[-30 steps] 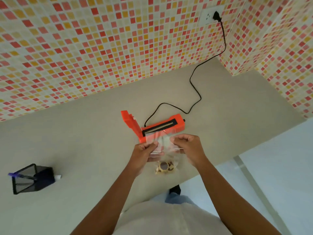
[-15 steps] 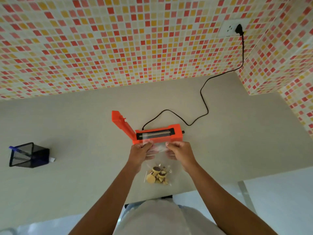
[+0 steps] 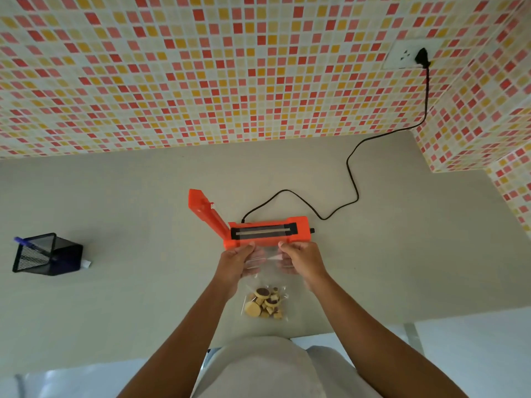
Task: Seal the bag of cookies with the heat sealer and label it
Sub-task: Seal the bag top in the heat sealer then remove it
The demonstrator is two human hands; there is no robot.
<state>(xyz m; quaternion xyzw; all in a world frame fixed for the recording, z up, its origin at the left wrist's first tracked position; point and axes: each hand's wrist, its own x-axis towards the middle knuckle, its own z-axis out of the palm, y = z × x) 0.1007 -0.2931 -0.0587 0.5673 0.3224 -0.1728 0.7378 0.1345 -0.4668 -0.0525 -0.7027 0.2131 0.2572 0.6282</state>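
Pinching the clear plastic cookie bag (image 3: 265, 282) by its top corners, left hand (image 3: 236, 261) and right hand (image 3: 300, 259) each keep a closed grip just before the open orange heat sealer (image 3: 268, 234); cookies sag toward me on the beige worktop (image 3: 402, 254), black mesh pen holder (image 3: 46, 255) far left.

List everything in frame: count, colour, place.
sealer: 1, orange, mid-counter, lid raised at its left end
cord: 1, black, from sealer to wall socket
socket: 1, white, wall, upper right
bag: 1, clear, in front of sealer, top edge at its front
cookies: several, yellow and brown, bottom of bag
pen holder: 1, black mesh, counter left
pen: 1, blue, in holder
counter: 1, beige
wall: red, yellow and white mosaic tiles
left hand: fingers pinching bag top
right hand: fingers pinching bag top
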